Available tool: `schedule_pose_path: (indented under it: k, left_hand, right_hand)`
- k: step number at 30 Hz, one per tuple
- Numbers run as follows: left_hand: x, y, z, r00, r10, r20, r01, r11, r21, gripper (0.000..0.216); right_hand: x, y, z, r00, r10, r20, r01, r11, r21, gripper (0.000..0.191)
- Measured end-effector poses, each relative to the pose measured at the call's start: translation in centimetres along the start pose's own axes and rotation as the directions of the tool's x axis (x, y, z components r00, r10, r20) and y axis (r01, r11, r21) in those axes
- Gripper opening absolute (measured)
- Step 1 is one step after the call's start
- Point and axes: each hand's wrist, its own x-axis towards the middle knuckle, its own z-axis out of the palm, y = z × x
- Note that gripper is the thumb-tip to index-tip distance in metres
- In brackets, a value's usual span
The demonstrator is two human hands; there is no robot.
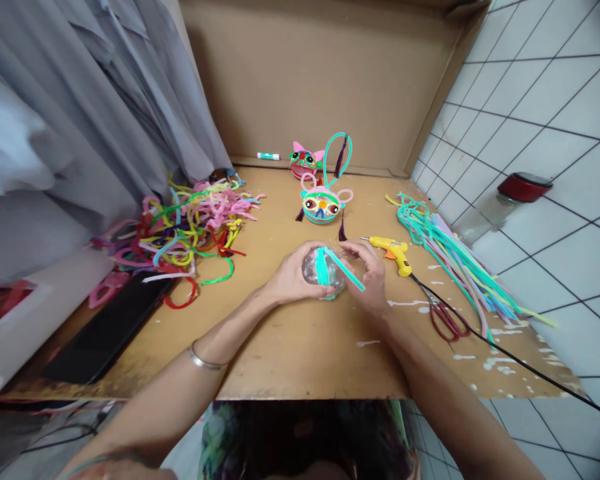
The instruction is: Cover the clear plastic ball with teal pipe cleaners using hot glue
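Note:
Over the middle of the table, my left hand (293,273) is wrapped round the left side of a clear plastic ball (310,267), its thumb across the near side. Teal pipe cleaner strips (323,268) lie side by side over the ball. One loose teal pipe cleaner (347,271) slants from the ball's top down to the right. My right hand (370,277) is curled beside the ball, around that loose length; its exact fingertip contact is partly hidden. Just beyond stands a finished-looking animal-face ornament (322,205) with pink ears and dark tassels.
A yellow glue gun (393,252) with a black cord and red-handled scissors (447,319) lie at right, beside a bundle of pipe cleaners (455,260). At left are tangled pipe cleaners (195,227) and a black phone-like slab (107,330). A second ornament (304,162) and glue stick (269,156) sit behind.

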Motion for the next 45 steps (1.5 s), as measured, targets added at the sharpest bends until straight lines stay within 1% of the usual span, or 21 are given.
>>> schedule_pose_path:
  k: [3,5,6,8,10,11,13,15,17,22,28,34,41,45]
  left_hand:
    - [0.0,0.2,0.0,1.0,-0.018,0.005,0.018,0.999,-0.029,0.075]
    - [0.0,0.1,0.1,1.0,0.013,0.004,-0.013,0.999,-0.033,0.074]
    - [0.0,0.0,0.1,0.998,0.057,0.003,-0.056,0.998,-0.02,0.074]
    - [0.0,-0.4,0.2,0.982,0.189,0.008,-0.189,0.982,0.027,0.075]
    - [0.0,-0.9,0.3,0.947,0.322,0.024,-0.322,0.944,0.066,0.078]
    - [0.1,-1.2,0.3,0.929,0.369,0.035,-0.371,0.926,0.077,0.079]
    - [0.1,-1.7,0.3,0.902,0.427,0.055,-0.431,0.899,0.082,0.08]
    - [0.1,-1.9,0.3,0.887,0.456,0.074,-0.461,0.884,0.075,0.081]
    - [0.2,-2.1,0.2,0.877,0.473,0.078,-0.478,0.876,0.065,0.082]
    - [0.2,-1.9,0.2,0.864,0.498,0.072,-0.501,0.865,0.036,0.083]
    - [0.2,-1.9,0.3,0.87,0.489,0.067,-0.491,0.871,0.025,0.083]
    - [0.1,-1.8,0.3,0.888,0.454,0.071,-0.455,0.89,0.01,0.083]
    - [0.1,-1.9,0.3,0.885,0.46,0.068,-0.462,0.887,0.015,0.085]
    - [0.1,-1.9,0.4,0.882,0.469,0.057,-0.47,0.883,0.011,0.085]
  right_hand:
    - [-0.1,0.0,0.2,0.999,0.052,0.007,-0.053,0.998,0.047,0.019]
    - [-0.1,0.0,0.2,0.992,0.122,0.017,-0.123,0.988,0.091,0.019]
    - [0.0,0.1,0.2,0.986,0.165,0.021,-0.166,0.979,0.118,0.02]
    - [0.0,0.3,0.2,0.969,0.247,0.029,-0.248,0.951,0.183,0.02]
    - [0.1,0.5,0.2,0.95,0.31,0.046,-0.312,0.917,0.249,0.019]
    - [0.1,0.7,0.2,0.94,0.335,0.06,-0.338,0.9,0.276,0.018]
    - [0.2,0.9,0.3,0.926,0.367,0.085,-0.375,0.874,0.309,0.017]
    - [0.3,0.9,0.2,0.922,0.374,0.096,-0.385,0.868,0.315,0.017]
    - [0.3,0.9,0.2,0.933,0.349,0.09,-0.36,0.882,0.305,0.017]
    - [0.5,0.7,-0.1,0.97,0.229,0.086,-0.244,0.935,0.256,0.018]
    - [0.3,0.7,-0.2,0.989,0.137,0.06,-0.147,0.964,0.222,0.02]
    - [0.2,0.9,-0.6,0.996,0.04,0.078,-0.054,0.981,0.187,0.021]
    - [0.3,0.8,-1.0,0.991,-0.103,0.087,0.1,0.994,0.035,0.021]
    - [0.3,0.4,-1.0,0.988,-0.133,0.077,0.129,0.99,0.057,0.023]
